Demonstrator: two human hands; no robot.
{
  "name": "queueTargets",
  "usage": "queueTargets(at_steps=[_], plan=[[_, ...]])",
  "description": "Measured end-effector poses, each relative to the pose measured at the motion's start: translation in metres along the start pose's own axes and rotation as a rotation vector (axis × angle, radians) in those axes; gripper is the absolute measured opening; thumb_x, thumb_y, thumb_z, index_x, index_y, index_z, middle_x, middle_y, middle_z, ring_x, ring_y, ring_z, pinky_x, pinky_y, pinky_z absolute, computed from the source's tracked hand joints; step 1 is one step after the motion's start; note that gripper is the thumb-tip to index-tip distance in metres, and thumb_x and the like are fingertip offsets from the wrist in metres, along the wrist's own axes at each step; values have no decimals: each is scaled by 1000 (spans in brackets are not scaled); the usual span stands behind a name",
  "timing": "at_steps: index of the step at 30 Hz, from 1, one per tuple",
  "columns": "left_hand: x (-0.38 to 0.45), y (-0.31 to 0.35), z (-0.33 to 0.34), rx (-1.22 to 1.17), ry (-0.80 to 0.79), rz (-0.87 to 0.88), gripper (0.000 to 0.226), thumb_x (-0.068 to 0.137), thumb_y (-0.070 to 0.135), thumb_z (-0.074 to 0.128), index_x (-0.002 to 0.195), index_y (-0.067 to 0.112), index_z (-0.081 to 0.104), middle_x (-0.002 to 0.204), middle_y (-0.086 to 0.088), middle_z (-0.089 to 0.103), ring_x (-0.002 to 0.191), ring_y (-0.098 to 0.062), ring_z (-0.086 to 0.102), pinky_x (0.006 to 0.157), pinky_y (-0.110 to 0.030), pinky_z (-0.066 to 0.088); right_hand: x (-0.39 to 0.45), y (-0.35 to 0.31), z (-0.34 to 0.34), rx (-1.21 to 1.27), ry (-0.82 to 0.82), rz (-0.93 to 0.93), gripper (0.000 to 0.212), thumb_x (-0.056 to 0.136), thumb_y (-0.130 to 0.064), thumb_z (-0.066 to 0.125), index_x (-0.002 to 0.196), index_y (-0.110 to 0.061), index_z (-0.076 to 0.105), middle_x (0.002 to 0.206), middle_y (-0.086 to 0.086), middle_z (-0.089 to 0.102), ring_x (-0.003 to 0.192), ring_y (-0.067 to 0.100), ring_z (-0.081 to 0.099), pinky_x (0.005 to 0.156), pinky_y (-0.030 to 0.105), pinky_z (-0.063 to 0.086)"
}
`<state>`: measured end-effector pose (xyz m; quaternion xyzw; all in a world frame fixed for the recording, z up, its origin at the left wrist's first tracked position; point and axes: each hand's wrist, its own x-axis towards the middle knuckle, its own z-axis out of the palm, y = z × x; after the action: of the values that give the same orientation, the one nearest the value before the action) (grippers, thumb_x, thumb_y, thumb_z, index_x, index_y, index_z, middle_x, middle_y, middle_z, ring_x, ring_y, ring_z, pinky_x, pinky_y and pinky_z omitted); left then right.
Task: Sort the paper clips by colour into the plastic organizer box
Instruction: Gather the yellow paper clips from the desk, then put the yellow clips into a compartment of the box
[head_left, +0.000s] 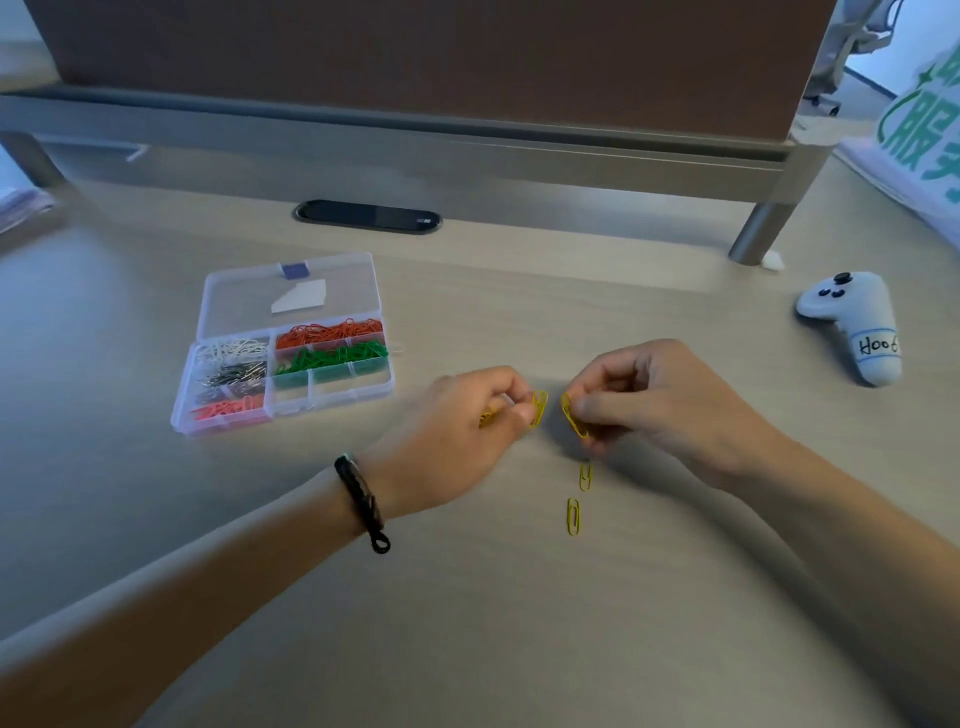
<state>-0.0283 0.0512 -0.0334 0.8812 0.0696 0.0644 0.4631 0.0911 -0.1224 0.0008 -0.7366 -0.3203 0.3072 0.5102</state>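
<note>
we are holding both forearms out over the counter (519, 623), angled inward so the hands are nearly meeting in the middle. our left hand (457, 431), a dark braided band (363, 501) on its wrist, is curling its fingers and pinching a yellow clip (538, 408) at the fingertips, with more yellow showing inside the palm. our right hand (660, 405) is pinching another yellow paper clip (573, 415), fingers bent over it. two loose yellow clips (573, 516) are lying on the counter just below the right hand. the plastic organizer box (332, 392) is sitting open well to the left, its compartments holding white, silver, pink, orange and green clips. a white controller (852, 317) is resting far right.
</note>
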Motion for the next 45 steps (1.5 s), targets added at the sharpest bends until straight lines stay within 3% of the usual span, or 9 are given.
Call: queueTargets(at_steps=[6,13,17,20,23,31,36,39,45], plan=[[0,30,10,-1011,-243,-477,35,96,30,32,81,11,57,58,-1,30,44,-10,24,43,-23,8,1,-26,15,-96,55,-302,6,86,-2,73,82,-2,77,72,15,73,62,18,66,59,24,52],[7,25,6,-1116,-260,-588,43,98,33,39,57,19,38,62,-2,41,45,-8,26,39,-19,8,-8,-24,-7,-446,-59,-371,6,83,-16,78,79,-20,79,79,-7,71,72,9,65,68,25,51],[-2,22,-2,-880,-312,-519,26,102,22,42,81,14,54,61,2,40,43,-6,27,37,-17,12,-13,4,-15,-1021,-208,-419,20,75,-23,73,93,-32,77,84,-12,65,77,5,57,67,18,41],[-12,24,5,-78,-207,-147,20,100,18,50,85,25,61,54,10,47,44,-5,37,46,-21,28,-17,9,-12,-1128,-212,-545,4,74,-24,68,78,-25,70,78,-7,61,75,19,58,59,31,46],[-23,24,9,644,-112,311,8,96,36,48,95,35,55,53,8,45,56,-11,49,56,-29,37,-19,11,-16,-1265,-194,-651,18,79,-30,55,66,-18,61,71,-1,56,68,25,56,51,33,44],[-19,26,16,1133,-171,727,17,72,13,74,79,22,61,53,2,48,44,-23,49,47,-26,14,-29,14,-27,-1421,-124,-637,19,75,-20,60,57,-16,54,63,0,52,60,26,54,43,33,39],[-18,24,28,1241,-126,765,28,62,11,79,68,19,53,50,2,45,40,-21,45,48,-27,11,-26,12,-25,-1257,-57,-580,12,74,-24,56,63,-18,56,66,-4,55,64,25,53,49,37,43],[-14,15,23,866,-62,509,9,83,24,60,86,25,51,50,1,46,43,-22,48,45,-29,24,-24,8,-18,-907,48,-470,9,77,-22,62,68,-20,62,68,-7,60,64,14,57,60,37,49],[-1,20,1,-852,-25,-481,30,96,14,32,70,21,46,49,4,22,36,-6,15,39,-10,10,5,-8,25,-351,113,-428,16,85,-6,70,72,-15,69,65,-1,66,59,13,60,58,27,50]])
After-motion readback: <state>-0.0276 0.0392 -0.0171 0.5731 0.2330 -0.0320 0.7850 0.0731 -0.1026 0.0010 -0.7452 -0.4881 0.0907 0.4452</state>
